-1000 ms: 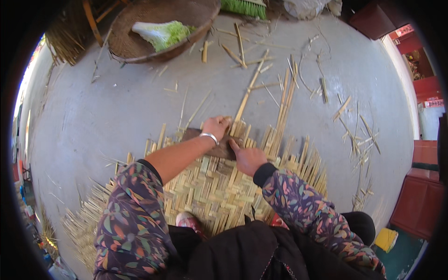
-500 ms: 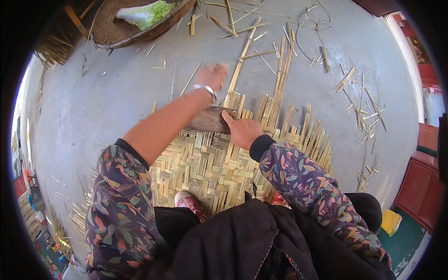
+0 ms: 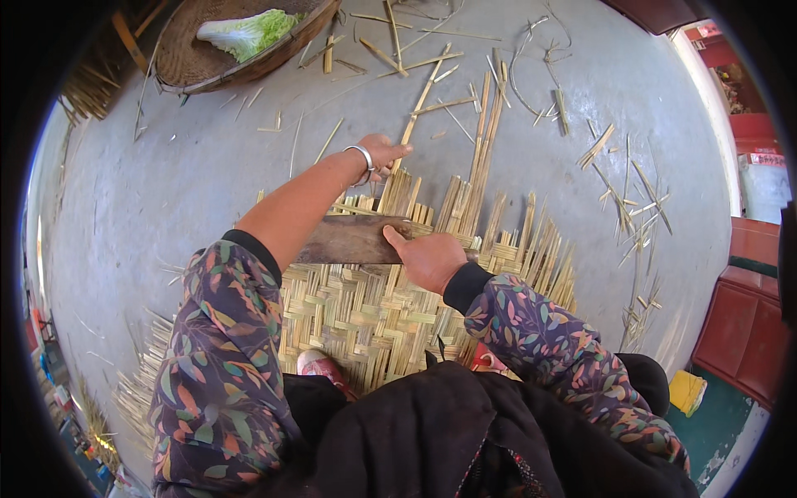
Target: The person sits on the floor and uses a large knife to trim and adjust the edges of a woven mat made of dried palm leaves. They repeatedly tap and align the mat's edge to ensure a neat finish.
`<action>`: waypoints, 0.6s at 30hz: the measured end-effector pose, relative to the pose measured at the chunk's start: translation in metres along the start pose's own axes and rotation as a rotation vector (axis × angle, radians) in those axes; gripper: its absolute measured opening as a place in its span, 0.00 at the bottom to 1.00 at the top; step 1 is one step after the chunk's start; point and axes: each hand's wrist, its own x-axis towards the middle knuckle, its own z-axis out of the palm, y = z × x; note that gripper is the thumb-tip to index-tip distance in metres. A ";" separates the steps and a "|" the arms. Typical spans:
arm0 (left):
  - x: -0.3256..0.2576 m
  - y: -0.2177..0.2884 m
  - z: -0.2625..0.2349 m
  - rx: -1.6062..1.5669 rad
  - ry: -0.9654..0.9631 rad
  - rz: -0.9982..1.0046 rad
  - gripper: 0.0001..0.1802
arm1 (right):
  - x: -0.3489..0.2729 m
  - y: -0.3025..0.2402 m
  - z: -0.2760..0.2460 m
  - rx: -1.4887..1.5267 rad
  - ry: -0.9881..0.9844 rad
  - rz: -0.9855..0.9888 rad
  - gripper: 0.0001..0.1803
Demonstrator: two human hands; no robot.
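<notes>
A woven mat of split bamboo strips lies on the floor in front of me, its far ends sticking up unevenly. Across its far part rests a dark flat wooden board. My right hand grips the board's right end, thumb on top, its other fingers mostly hidden. Beyond the board, my left hand, with a silver bangle at the wrist, is closed round a long bamboo strip that runs from the mat's edge away across the floor. Part of its grip is hidden.
At the far left stands a round woven basket with a cabbage in it. Loose bamboo scraps litter the floor ahead and to the right. My red shoes are on the mat's near part. A red cabinet stands at right.
My left hand, blurred and raised before, is now closed on the long bamboo strip beyond the board. My right hand stays on the board. The whole view has shifted slightly.
</notes>
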 end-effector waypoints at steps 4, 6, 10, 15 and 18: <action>0.016 0.002 0.007 0.019 0.044 -0.014 0.19 | 0.003 0.004 0.000 -0.036 0.068 -0.018 0.36; 0.022 -0.007 0.008 0.018 0.045 0.101 0.16 | 0.005 0.007 0.001 -0.029 0.076 0.001 0.36; 0.013 -0.019 0.007 -0.386 0.057 0.063 0.13 | 0.010 0.014 0.002 -0.060 0.092 0.029 0.36; -0.007 -0.025 0.005 -0.429 0.090 0.100 0.13 | 0.019 0.017 0.005 -0.057 0.059 0.077 0.38; -0.015 -0.029 0.014 -0.315 0.148 0.193 0.14 | 0.021 0.018 0.009 -0.010 0.045 0.104 0.39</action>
